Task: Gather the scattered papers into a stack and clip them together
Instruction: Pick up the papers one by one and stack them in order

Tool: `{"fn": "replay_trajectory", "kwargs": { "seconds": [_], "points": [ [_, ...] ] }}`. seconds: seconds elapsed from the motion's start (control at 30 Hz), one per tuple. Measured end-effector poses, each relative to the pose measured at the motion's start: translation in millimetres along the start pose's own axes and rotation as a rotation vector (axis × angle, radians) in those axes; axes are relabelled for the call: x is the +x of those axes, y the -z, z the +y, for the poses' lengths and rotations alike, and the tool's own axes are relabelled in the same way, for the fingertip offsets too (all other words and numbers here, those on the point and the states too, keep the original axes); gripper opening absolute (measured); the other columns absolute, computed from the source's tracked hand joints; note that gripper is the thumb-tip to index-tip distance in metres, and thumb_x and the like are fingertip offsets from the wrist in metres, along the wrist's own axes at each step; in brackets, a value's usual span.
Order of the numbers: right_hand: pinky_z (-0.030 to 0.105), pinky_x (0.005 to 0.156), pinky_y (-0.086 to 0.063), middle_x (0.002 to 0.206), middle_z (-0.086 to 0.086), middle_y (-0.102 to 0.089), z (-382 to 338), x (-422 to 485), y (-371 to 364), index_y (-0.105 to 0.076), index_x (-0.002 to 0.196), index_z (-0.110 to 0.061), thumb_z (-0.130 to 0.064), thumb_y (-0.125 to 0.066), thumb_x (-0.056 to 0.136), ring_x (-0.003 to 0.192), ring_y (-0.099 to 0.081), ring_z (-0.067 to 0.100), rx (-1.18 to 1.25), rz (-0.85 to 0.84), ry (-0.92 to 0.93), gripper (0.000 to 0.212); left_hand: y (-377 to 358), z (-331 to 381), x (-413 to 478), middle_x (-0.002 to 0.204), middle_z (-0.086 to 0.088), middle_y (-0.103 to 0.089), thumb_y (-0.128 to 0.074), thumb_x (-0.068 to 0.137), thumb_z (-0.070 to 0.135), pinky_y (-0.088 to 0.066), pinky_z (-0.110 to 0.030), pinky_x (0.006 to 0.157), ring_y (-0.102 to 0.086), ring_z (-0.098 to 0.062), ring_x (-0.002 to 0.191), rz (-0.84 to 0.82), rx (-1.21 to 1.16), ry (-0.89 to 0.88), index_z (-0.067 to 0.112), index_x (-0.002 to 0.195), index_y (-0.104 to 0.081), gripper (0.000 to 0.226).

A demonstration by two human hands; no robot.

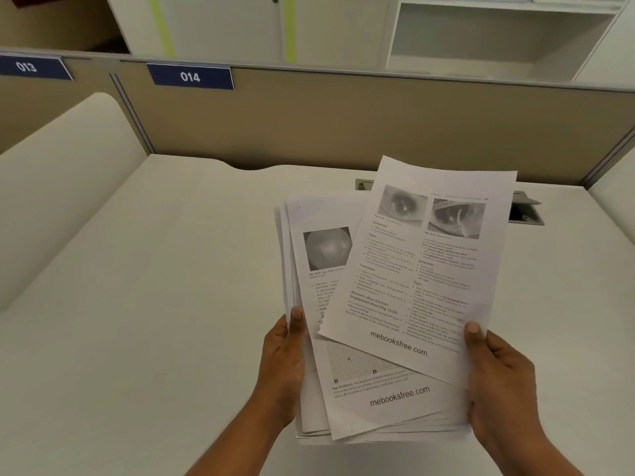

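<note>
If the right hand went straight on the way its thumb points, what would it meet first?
Carrying the papers, the right hand would probably pass over the cable hatch and meet the partition; depth unclear.

The top sheet (422, 269) lies askew on the papers (378, 403), over the desk (137, 304), with the partition (309, 125) behind

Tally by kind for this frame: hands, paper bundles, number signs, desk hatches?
Hands: 2, left hand and right hand, both gripping the bundle
Paper bundle: 1, sheets uncountable
Blue number signs: 2, 013 sign and 014 sign
Desk cable hatch: 1
Total: 6
</note>
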State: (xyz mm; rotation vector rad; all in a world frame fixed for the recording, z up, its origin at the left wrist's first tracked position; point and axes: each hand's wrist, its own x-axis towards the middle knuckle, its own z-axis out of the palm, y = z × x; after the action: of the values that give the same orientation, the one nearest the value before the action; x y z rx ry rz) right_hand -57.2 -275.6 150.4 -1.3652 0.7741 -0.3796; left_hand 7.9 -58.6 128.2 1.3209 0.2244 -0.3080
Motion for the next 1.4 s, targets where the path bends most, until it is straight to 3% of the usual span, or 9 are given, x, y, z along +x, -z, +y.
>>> {"fn": "replay_trajectory", "kwargs": {
  "seconds": [0.13, 0.3, 0.43, 0.57, 0.7, 0.97, 1.1, 1.27, 1.4],
  "points": [
    [0.041, 0.093, -0.057, 0.096, 0.001, -0.08, 0, 0, 2, -0.077, 0.096, -0.012, -0.024, -0.056, 0.1, 0.094, -0.075, 0.021, -0.022, -0.025, 0.04, 0.024, -1, -1, 2, 0.106, -0.005, -0.079, -0.064, 0.091, 0.029, -0.063, -0.046, 0.079, -0.077, -0.028, 0.094, 0.02, -0.003, -0.001, 0.016, 0.112, -0.068, 0.025],
    [0.016, 0.07, -0.059, 0.093, -0.001, -0.08, -7, 9, 17, -0.075, 0.093, -0.018, -0.017, -0.059, 0.098, 0.079, -0.074, 0.005, -0.032, 0.015, 0.14, 0.017, 4, 1, 4, 0.104, -0.003, -0.08, -0.06, 0.096, 0.022, -0.064, -0.039, 0.071, -0.078, -0.025, 0.091, 0.031, -0.003, -0.008, 0.016, 0.112, -0.069, 0.018],
    [0.018, 0.072, -0.06, 0.099, 0.002, -0.076, -19, 21, 33, -0.072, 0.097, -0.013, -0.02, -0.059, 0.097, 0.075, -0.073, 0.005, 0.052, 0.064, 0.112, 0.014, 11, 3, 9, 0.105, 0.0, -0.08, -0.06, 0.096, 0.027, -0.064, -0.04, 0.076, -0.077, -0.022, 0.093, 0.049, 0.014, -0.007, 0.021, 0.113, -0.069, 0.02],
    [0.019, 0.071, -0.06, 0.085, -0.008, -0.079, -37, 22, 39, -0.071, 0.094, -0.012, -0.034, -0.066, 0.08, 0.071, -0.073, 0.004, 0.093, 0.062, 0.134, 0.026, 14, 6, 11, 0.104, -0.003, -0.08, -0.06, 0.094, 0.028, -0.064, -0.04, 0.075, -0.077, -0.025, 0.093, 0.058, 0.0, -0.008, 0.018, 0.111, -0.069, 0.022],
    [0.013, 0.06, -0.057, 0.077, -0.01, -0.078, -44, 12, 33, -0.07, 0.092, -0.014, -0.023, -0.064, 0.087, 0.065, -0.072, 0.002, 0.047, -0.052, 0.164, 0.013, 15, 7, 11, 0.105, -0.006, -0.079, -0.058, 0.097, 0.027, -0.064, -0.043, 0.074, -0.077, -0.028, 0.094, 0.047, -0.016, 0.011, 0.016, 0.114, -0.068, 0.023],
    [0.02, 0.053, -0.058, 0.08, 0.004, -0.079, -25, 5, 12, -0.071, 0.088, -0.009, -0.02, -0.072, 0.081, 0.061, -0.072, 0.011, -0.112, -0.159, 0.161, 0.013, 10, 4, 8, 0.102, -0.008, -0.08, -0.054, 0.099, 0.034, -0.063, -0.04, 0.075, -0.077, -0.028, 0.092, 0.03, 0.027, 0.03, 0.015, 0.113, -0.07, 0.029],
    [0.022, 0.061, -0.058, 0.092, 0.001, -0.08, -16, 6, 6, -0.074, 0.096, -0.014, -0.01, -0.07, 0.087, 0.077, -0.075, 0.016, -0.132, -0.22, 0.09, 0.01, 7, 7, 4, 0.103, -0.011, -0.079, -0.053, 0.1, 0.034, -0.062, -0.045, 0.081, -0.076, -0.03, 0.095, 0.033, -0.009, 0.043, 0.013, 0.109, -0.073, 0.031],
    [0.041, 0.073, -0.06, 0.089, 0.007, -0.08, -11, 1, 3, -0.07, 0.092, -0.004, -0.007, -0.071, 0.086, 0.08, -0.076, 0.03, -0.198, -0.26, 0.052, 0.007, 5, 7, 0, 0.104, -0.009, -0.079, -0.045, 0.102, 0.04, -0.061, -0.049, 0.087, -0.076, -0.029, 0.097, 0.039, -0.019, 0.032, 0.015, 0.11, -0.073, 0.039],
    [0.044, 0.076, -0.059, 0.085, 0.002, -0.081, -9, -3, 0, -0.055, 0.115, -0.02, -0.006, -0.075, 0.084, 0.076, -0.077, 0.022, -0.252, -0.258, 0.068, 0.039, 3, 4, -2, 0.105, 0.003, -0.08, -0.034, 0.099, 0.049, -0.061, -0.031, 0.075, -0.077, -0.014, 0.094, 0.039, -0.024, 0.011, 0.024, 0.111, -0.072, 0.047]
  ]
}}
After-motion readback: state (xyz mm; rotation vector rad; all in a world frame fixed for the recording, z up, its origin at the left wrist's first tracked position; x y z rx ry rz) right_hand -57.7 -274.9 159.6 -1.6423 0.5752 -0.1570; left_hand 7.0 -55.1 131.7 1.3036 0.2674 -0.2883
